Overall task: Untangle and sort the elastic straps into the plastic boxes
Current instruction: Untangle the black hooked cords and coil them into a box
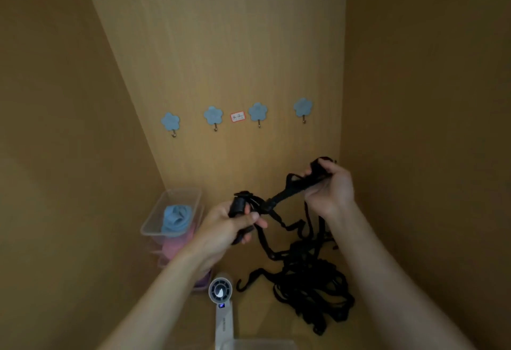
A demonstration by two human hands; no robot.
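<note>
A: Grip status?
B: I see L hand (pixel 235 225) curled round one strap (pixel 279 197) end, R hand (pixel 329 186) clamped on the other. Rest trails below both grips into tangle (pixel 309 280).
A: Handling?
B: Prob soft, light, stretchy. I'd hold near ends, not mid.

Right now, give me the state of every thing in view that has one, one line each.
black pile, tangled, lying on the surface.
black strap, pulled taut in the air, trailing into the pile.
left hand, fingers curled round the strap's bundled end.
right hand, gripping its other end, raised higher.
top box, open, holding blue straps.
wall hooks, all four bare.
fan, display lit.
</note>
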